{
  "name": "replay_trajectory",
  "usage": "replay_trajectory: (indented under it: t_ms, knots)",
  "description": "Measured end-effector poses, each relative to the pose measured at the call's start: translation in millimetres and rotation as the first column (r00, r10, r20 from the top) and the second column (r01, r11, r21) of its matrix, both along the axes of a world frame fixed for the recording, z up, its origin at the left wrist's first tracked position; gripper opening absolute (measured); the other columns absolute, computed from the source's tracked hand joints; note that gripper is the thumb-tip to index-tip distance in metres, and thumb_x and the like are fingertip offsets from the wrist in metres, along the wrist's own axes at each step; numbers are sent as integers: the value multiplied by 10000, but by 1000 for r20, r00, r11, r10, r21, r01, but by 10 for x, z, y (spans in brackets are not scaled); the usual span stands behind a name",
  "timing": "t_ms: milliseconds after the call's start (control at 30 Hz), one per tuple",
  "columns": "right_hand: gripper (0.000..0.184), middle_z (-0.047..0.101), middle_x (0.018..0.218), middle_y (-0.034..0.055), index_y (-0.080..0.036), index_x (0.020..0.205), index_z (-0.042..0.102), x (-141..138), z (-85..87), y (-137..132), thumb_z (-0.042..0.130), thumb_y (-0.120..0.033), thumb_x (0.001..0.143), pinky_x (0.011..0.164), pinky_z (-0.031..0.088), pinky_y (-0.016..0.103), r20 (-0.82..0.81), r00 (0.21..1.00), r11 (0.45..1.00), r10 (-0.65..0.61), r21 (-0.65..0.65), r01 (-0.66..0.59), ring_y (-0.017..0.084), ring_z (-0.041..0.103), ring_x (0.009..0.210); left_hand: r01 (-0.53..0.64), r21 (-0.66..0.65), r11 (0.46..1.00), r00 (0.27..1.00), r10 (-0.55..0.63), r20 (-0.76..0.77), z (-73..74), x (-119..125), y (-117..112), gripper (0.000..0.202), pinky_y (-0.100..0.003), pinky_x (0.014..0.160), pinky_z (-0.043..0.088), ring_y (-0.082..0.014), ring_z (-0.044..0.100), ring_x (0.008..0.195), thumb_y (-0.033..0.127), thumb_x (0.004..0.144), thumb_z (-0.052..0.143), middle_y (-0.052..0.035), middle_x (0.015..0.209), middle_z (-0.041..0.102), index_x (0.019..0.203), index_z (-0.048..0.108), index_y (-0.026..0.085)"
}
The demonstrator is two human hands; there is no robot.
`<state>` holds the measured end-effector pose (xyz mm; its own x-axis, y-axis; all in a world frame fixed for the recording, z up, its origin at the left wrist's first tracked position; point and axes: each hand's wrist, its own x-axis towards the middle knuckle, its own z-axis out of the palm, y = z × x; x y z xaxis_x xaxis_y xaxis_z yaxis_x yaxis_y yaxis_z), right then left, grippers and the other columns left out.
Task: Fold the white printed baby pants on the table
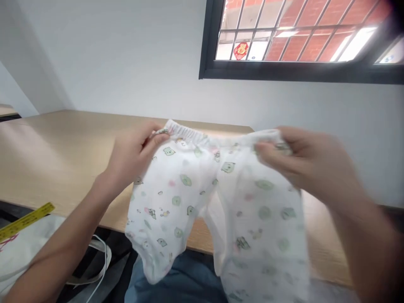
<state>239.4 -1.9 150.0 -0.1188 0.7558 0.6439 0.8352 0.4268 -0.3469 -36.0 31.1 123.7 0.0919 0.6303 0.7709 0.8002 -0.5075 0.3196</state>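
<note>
A small pair of white trousers (pixel 189 198) with a green and pink animal print hangs in the air in front of me, above the near edge of a wooden table (pixel 57 155). My left hand (pixel 132 158) pinches the left end of the elastic waistband. My right hand (pixel 303 162) grips the right end of the waistband, fingers closed, slightly blurred by motion. The two legs hang down towards my lap, the right one longer in view.
A white wall rises behind the table, with a dark-framed barred window (pixel 299 38) at the upper right. A white bag (pixel 38 248) with straps and a yellow measuring tape (pixel 25 219) lie at the lower left. Blue cloth (pixel 176 282) shows below the trousers.
</note>
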Motion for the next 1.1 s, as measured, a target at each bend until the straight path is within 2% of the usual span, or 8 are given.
replay_trajectory:
  t_ms: [133, 267, 500, 633, 733, 867, 967, 1100]
  knots:
    - [382, 184, 528, -60, -196, 578, 170, -60, -381, 744, 483, -251, 789, 429, 162, 230, 30, 999, 980, -13, -199, 18, 64, 207, 454, -48, -304, 951, 983, -8, -181, -257, 29, 563, 263, -215, 510, 304, -112, 474, 556, 359, 905, 350, 36, 592, 519, 911, 565, 209]
    - [344, 205, 534, -56, -198, 563, 175, -5, -736, 1418, 453, -197, 765, 457, 172, 245, 70, 997, 949, -22, -313, 43, 77, 230, 482, -128, -413, 902, 957, 4, -289, -433, 182, 1142, 253, -253, 599, 392, -141, 540, 664, 325, 915, 358, -3, 701, 575, 949, 560, 176]
    - [204, 455, 572, -14, -172, 602, 458, -13, -1051, 1927, 441, -252, 789, 483, 260, 241, 106, 994, 915, -39, -395, 78, 114, 408, 524, -221, -500, 837, 935, 36, -353, -720, 315, 1652, 285, -374, 785, 482, -168, 568, 901, 342, 873, 490, -68, 1048, 566, 1070, 536, 141]
    - [270, 609, 951, 118, -118, 949, 599, 38, -1088, 1831, 408, -276, 841, 658, 381, 277, 113, 993, 922, -30, -381, 71, 209, 542, 815, -146, -463, 874, 938, -26, -345, -793, 469, 1503, 318, -436, 867, 441, -208, 526, 1022, 332, 869, 497, -87, 1158, 520, 1130, 509, 150]
    - [365, 572, 1129, 111, -136, 1078, 586, 76, -1019, 1566, 315, -305, 902, 811, 391, 304, 88, 994, 924, 69, -380, -31, 223, 515, 1003, 66, -481, 874, 900, -260, -350, -820, 718, 1229, 348, -438, 917, 406, -210, 497, 1085, 354, 900, 427, -90, 1218, 499, 1186, 478, 163]
    - [464, 582, 1157, 41, -220, 1175, 552, 97, -1015, 1230, 203, -414, 939, 839, 429, 321, 93, 950, 828, 297, -520, -208, 208, 543, 1015, 336, -609, 718, 690, -628, -360, -924, 1113, 878, 425, -321, 945, 393, -172, 486, 1122, 405, 938, 240, -50, 1260, 513, 1251, 449, 208]
    - [478, 465, 1307, 47, -210, 1299, 430, 71, -1154, 1237, 193, -416, 939, 940, 382, 360, 198, 869, 733, 453, -637, -236, 231, 453, 1155, 397, -670, 627, 566, -742, -360, -991, 1309, 647, 517, -379, 1019, 306, -245, 405, 1215, 434, 922, 247, -120, 1306, 468, 1291, 417, 114]
    - [523, 232, 1441, 106, -71, 1372, 283, -12, -1335, 1543, 228, -338, 926, 1082, 144, 393, 280, 861, 771, 425, -610, -183, 251, 141, 1329, 469, -708, 528, 451, -832, -322, -1018, 1320, 130, 614, -411, 1095, 129, -280, 144, 1340, 451, 914, 266, -148, 1445, 215, 1380, 233, 52]
